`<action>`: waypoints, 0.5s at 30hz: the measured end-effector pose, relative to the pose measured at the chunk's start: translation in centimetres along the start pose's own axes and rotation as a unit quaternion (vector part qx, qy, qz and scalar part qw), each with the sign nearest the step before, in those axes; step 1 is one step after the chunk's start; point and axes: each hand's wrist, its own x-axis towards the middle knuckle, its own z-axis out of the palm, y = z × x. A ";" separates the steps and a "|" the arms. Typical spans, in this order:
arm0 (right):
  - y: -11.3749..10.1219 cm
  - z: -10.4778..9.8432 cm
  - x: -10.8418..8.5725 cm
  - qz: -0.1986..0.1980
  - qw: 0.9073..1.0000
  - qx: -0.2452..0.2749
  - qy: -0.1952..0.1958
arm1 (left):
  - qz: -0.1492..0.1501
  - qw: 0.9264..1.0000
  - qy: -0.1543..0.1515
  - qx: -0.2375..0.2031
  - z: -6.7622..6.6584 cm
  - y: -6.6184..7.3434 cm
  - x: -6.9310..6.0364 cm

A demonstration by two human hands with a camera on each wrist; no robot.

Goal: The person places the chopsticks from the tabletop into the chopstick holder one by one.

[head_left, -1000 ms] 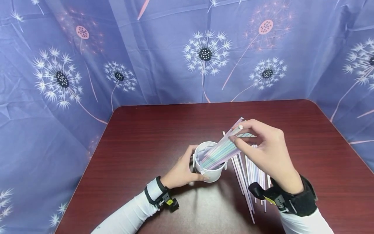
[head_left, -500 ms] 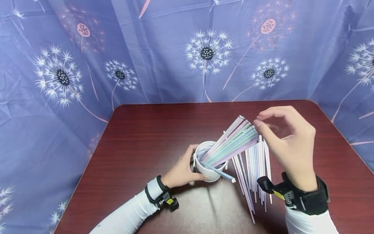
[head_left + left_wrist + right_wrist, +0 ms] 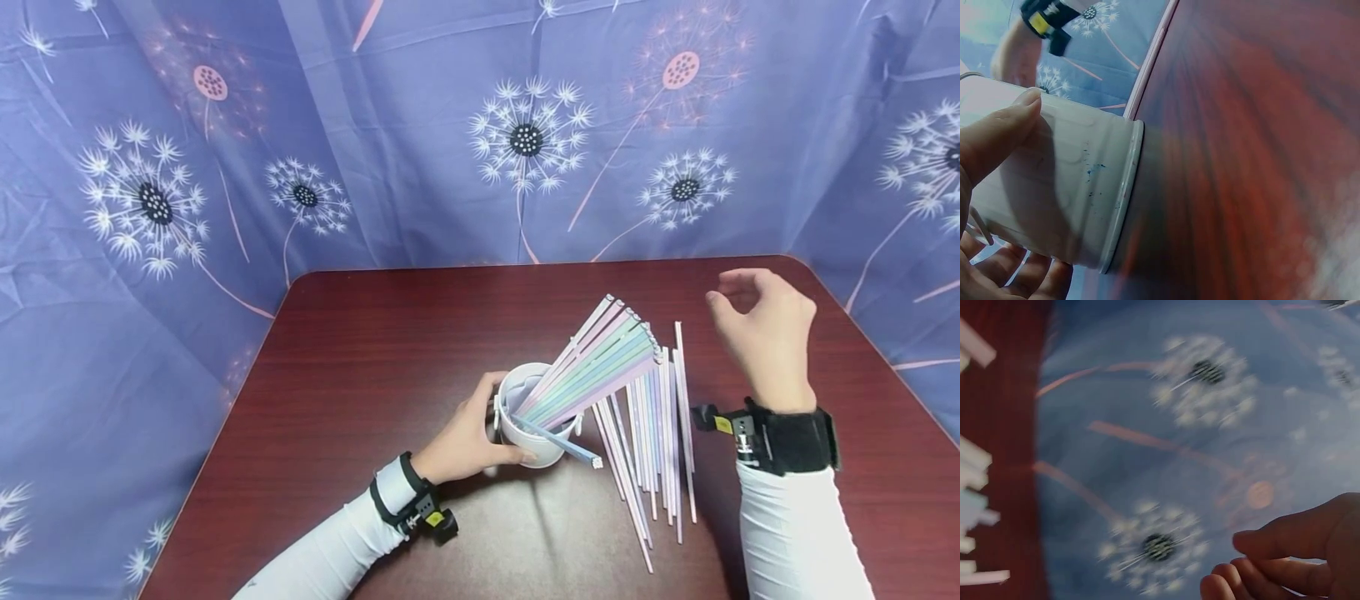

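Observation:
My left hand [image 3: 468, 437] holds a small white bucket [image 3: 546, 457] around its side, thumb at the front. In the left wrist view the bucket [image 3: 1066, 169] has bluish specks near its base rim. A fan of long, thin pastel sticks [image 3: 585, 371], straw-like in pink, green, blue and purple, leans out of it to the right. One blue stick [image 3: 566, 443] juts out low over the rim, apart from the fan. My right hand [image 3: 772, 333] is raised off to the right, fingers loosely bent with nothing between them. The right wrist view shows the same empty hand [image 3: 1291, 556].
More pale sticks [image 3: 666, 450] lie on the dark red wooden table [image 3: 405, 325], just right of the bucket, some partly behind the fan. A blue curtain [image 3: 420, 150] with dandelion prints hangs behind and beside the table.
My right hand has let go of the pastel sticks and moved away to the right. The sticks have spread into a fan, and one blue stick has dropped sideways. The left hand stays put.

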 end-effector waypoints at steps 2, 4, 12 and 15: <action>1.4 0.9 0.2 0.012 0.999 -0.030 -0.033 | 0.000 1.000 0.000 0.000 0.0 -0.2 0.0; 2.7 1.7 0.2 0.023 0.996 -0.057 -0.066 | 0.002 1.000 0.002 0.000 0.1 -0.5 0.1; 6.4 4.2 -0.4 0.101 0.937 -0.136 -0.304 | 0.005 1.000 0.003 0.014 0.7 -4.1 0.5; 7.0 4.5 -0.5 0.133 0.914 -0.141 -0.357 | 0.002 1.000 0.001 0.014 0.8 -4.0 0.5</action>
